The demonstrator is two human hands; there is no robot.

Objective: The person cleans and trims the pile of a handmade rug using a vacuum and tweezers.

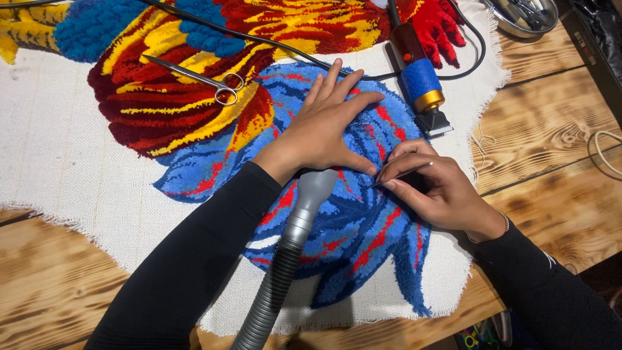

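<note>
A tufted rug point(194, 110) in red, yellow and blue pile lies on white backing cloth point(71, 162). My left hand point(324, 126) rests flat, fingers spread, on the blue part of the rug. Right beside it my right hand point(431, 185) pinches a thin metal tool point(402, 175) like a pen, its tip touching the blue pile near my left thumb. A grey vacuum hose point(291, 246) with its nozzle lies between my forearms, pointing at that same spot.
Steel scissors point(194, 78) lie on the red and yellow pile. An electric trimmer point(421, 84) with blue and gold body rests at the rug's right edge, its black cord point(259, 39) crossing the rug. A metal bowl point(521, 16) sits top right on the wooden table point(551, 116).
</note>
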